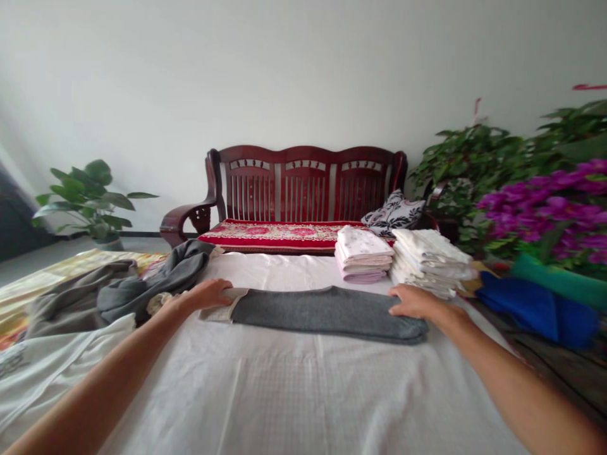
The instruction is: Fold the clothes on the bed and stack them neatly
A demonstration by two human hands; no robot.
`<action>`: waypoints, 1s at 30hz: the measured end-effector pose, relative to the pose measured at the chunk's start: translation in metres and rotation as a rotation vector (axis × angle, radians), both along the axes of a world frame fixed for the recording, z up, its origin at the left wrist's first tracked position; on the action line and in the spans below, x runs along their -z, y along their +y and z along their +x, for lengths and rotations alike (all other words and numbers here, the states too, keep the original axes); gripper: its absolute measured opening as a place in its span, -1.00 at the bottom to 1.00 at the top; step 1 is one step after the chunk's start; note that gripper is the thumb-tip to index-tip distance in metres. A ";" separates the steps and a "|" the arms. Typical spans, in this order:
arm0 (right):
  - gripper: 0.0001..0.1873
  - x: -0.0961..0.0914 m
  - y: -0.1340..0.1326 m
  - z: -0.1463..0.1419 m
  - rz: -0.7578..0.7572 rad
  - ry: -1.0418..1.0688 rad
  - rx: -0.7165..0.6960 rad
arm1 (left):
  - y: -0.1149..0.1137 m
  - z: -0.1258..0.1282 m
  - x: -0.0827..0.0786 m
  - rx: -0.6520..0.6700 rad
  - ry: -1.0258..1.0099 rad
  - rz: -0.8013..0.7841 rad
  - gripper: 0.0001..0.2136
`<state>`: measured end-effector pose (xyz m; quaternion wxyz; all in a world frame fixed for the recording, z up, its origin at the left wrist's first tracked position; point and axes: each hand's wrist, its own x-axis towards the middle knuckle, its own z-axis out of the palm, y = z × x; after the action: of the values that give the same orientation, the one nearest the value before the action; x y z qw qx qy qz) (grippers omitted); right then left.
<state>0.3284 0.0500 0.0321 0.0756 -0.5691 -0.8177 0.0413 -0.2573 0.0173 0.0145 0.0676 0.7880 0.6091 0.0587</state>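
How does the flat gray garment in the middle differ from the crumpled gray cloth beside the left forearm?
Shape: the flat gray garment is laid out as a long strip, while the crumpled gray cloth is bunched in loose folds.
Contact: the left grip and right grip are at opposite ends of the flat gray garment; neither is on the crumpled gray cloth.
Shared: both are gray.

Bench [303, 153]: dark red-brown. On bench: red cover [265, 241], cream-and-pink floral; cushion [394, 213] white, black leaf motif. Before bench: folded garment [308, 313] grey-blue, beige band [215, 314]; cloth [279, 392] white. Right of bench: purple flowers [550, 208].
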 end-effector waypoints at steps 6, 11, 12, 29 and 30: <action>-0.87 -0.023 -0.007 -0.002 -0.133 0.058 -0.048 | -0.004 -0.003 -0.015 -0.005 -0.066 0.040 -0.79; -0.90 -0.051 -0.018 0.002 0.228 0.148 0.006 | -0.006 -0.015 -0.031 -0.166 -0.217 0.337 -0.78; -0.90 -0.053 -0.023 0.002 0.324 0.164 0.003 | -0.007 -0.016 -0.032 -0.184 -0.236 0.376 -0.79; -0.48 0.012 -0.106 -0.043 0.432 -0.004 -0.363 | -0.054 -0.006 0.011 0.006 -0.026 0.327 -0.75; -0.53 0.012 -0.110 -0.058 0.425 0.000 -0.385 | -0.056 -0.004 0.009 0.036 -0.027 0.336 -0.76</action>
<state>0.2707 -0.0602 0.0202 0.1840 -0.3746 -0.9011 -0.1173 -0.2615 -0.0384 0.0052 -0.0558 0.7981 0.5756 0.1691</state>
